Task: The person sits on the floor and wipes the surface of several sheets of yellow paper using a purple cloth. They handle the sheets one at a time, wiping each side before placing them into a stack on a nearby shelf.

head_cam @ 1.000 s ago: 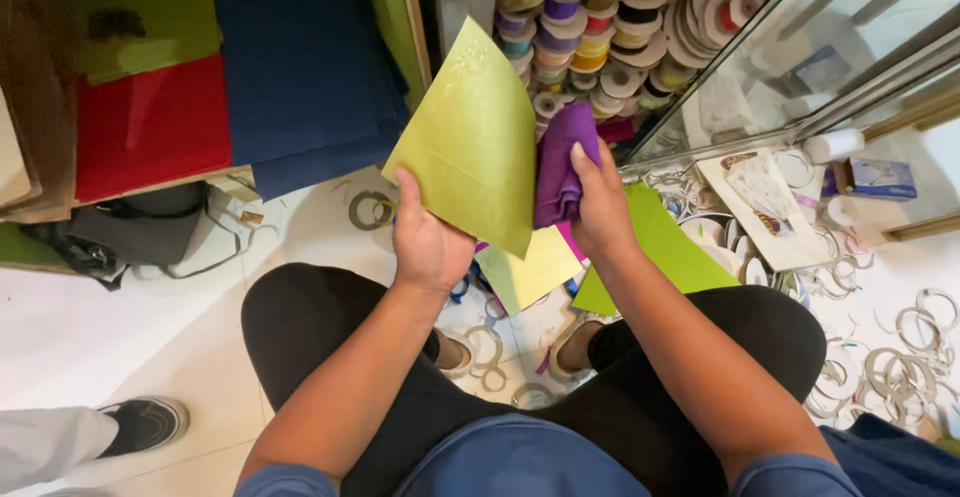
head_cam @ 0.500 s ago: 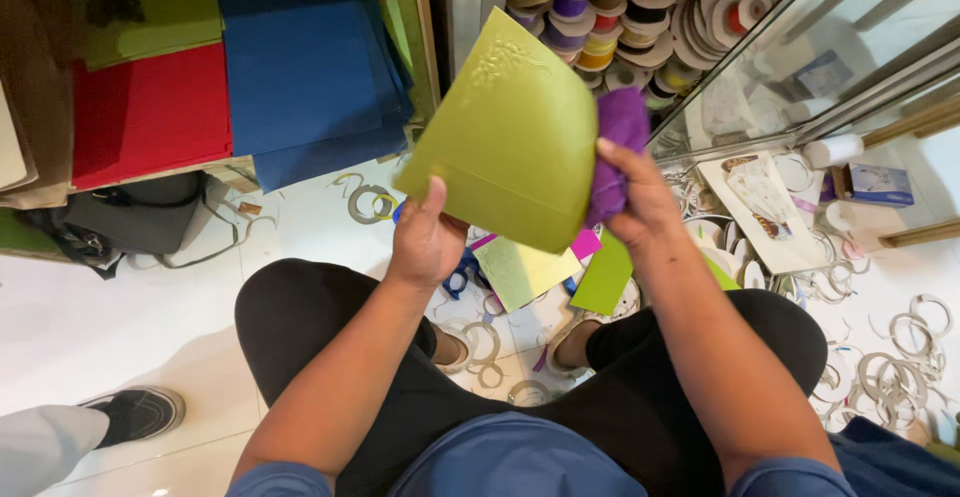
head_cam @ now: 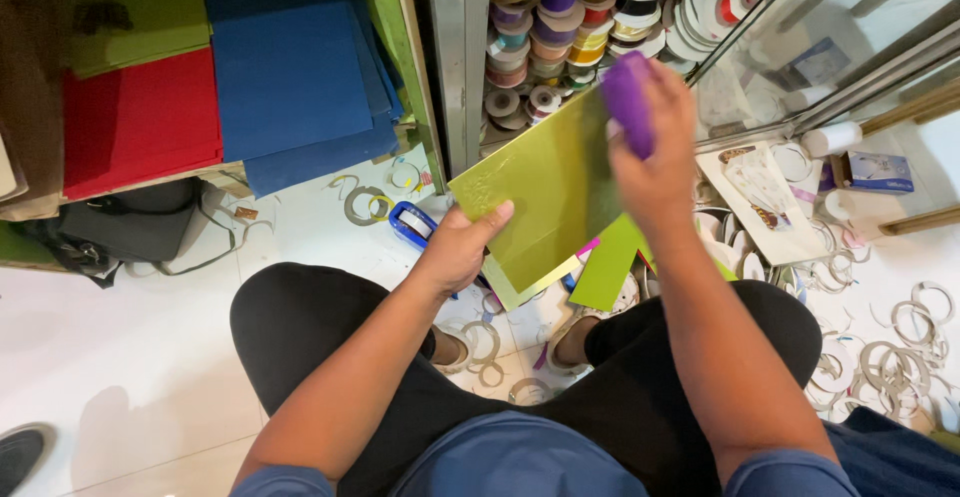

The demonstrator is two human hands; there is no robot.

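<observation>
White floor tiles spread below my knees, littered on the right with cut paper rings and scraps. I hold a yellow-green card sheet up between my two hands, tilted, above my lap. My left hand pinches its lower left edge, thumb lying over the front face and the other fingers closed behind it. My right hand is at the sheet's upper right corner, curled tight around a purple piece; whether those fingers also grip the sheet itself I cannot tell, as the hand is blurred. Below the sheet, on the floor between my feet, lie more yellow and green sheets. Just left of my left hand sits a blue tape dispenser. Beyond the sheet stands a glass-fronted cabinet holding ribbon spools in many colours. To the left, a shelf carries stacks of blue sheets, red sheets and green ones, with a black bag beneath it.
</observation>
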